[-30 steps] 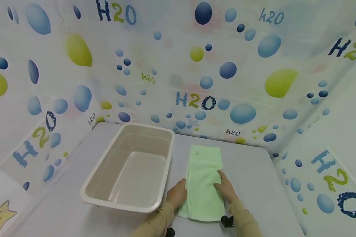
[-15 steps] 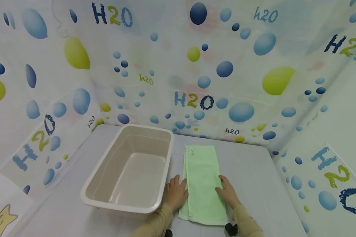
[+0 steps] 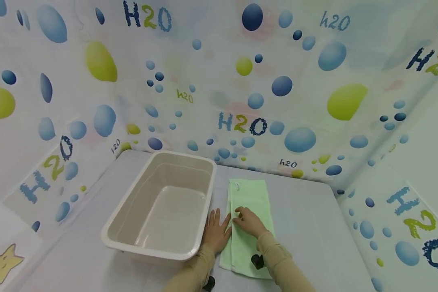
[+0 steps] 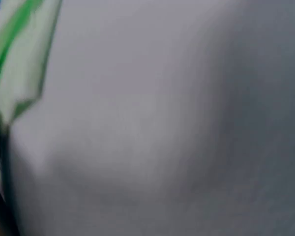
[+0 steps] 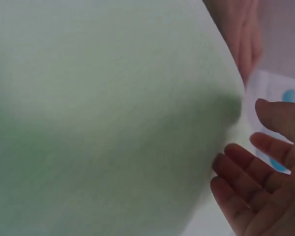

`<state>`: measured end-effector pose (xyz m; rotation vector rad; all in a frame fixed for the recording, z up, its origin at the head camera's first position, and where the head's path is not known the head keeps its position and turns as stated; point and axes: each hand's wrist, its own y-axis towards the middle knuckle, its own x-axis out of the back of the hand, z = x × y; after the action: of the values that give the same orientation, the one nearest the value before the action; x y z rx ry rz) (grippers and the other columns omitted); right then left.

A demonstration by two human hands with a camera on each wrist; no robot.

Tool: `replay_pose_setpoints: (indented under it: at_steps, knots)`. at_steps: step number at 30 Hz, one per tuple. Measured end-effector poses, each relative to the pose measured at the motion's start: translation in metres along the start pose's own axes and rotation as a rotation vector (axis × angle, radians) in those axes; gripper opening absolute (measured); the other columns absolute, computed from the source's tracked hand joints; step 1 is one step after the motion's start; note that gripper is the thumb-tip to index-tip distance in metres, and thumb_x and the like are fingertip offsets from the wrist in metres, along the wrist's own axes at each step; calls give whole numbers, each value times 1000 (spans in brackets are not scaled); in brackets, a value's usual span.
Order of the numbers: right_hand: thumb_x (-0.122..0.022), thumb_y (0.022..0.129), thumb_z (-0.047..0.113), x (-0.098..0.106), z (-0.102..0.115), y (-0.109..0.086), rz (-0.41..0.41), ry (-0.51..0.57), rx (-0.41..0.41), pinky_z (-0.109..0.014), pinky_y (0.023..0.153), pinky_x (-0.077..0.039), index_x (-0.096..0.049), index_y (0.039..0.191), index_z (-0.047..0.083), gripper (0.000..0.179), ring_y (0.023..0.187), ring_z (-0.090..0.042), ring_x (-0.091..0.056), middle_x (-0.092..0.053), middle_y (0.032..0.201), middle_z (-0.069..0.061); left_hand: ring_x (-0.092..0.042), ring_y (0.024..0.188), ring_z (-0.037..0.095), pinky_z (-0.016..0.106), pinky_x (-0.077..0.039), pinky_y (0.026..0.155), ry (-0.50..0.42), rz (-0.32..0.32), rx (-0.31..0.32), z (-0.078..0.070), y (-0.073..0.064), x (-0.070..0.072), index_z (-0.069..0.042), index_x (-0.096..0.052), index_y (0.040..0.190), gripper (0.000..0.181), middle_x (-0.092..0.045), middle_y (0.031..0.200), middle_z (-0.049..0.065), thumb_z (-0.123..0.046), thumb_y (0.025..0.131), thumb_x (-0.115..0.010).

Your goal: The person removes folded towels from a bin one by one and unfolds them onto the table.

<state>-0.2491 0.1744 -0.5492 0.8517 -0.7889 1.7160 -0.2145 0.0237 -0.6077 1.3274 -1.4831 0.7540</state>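
A folded light green towel lies lengthwise on the table, a small white tag near its far left corner. My left hand rests flat with spread fingers at the towel's left edge, its thumb side touching the cloth. Above the towel's left half is my right hand, its fingers loosely bent and holding nothing. In the right wrist view the right hand's fingers stand apart, with the towel filling much of the picture. The left wrist view shows mostly table, with a strip of towel at upper left.
A beige plastic basin stands just left of my left hand, with nothing in it. White table surface extends to the right of the towel. Sheeting printed with drops surrounds the table's back and sides.
My right hand has left the towel's right edge and moved left over the cloth. My left hand has spread flat by the left edge. The towel shifted slightly left.
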Motion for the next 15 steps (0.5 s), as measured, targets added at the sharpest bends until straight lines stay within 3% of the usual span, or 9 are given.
replay_pose_setpoints:
  at_steps: [6,11,15]
  knots:
    - [-60,88,37,-20,4,23,-26,-187,-128,-40,68,-51,-57,103,3,37,82,-27,-63,-64,94,-13,-30,138,36,48,-27,110,17,-9,-3,0,-7,-11,-22,-52,134,46,-36,147,18,-40,92,-48]
    - [-65,83,34,-18,12,30,-48,-163,-200,-41,66,-51,-53,101,-1,41,81,-30,-64,-65,93,-17,-26,140,36,47,-23,111,8,-7,4,5,-5,-22,-23,-50,136,52,-32,150,17,-44,88,-50]
    - [-66,83,33,-10,26,38,-60,-166,-224,-41,64,-51,-52,107,-4,46,78,-30,-64,-65,93,-19,-23,141,36,47,-21,113,-36,-29,9,10,5,-21,-22,-50,135,54,-30,151,17,-45,87,-49]
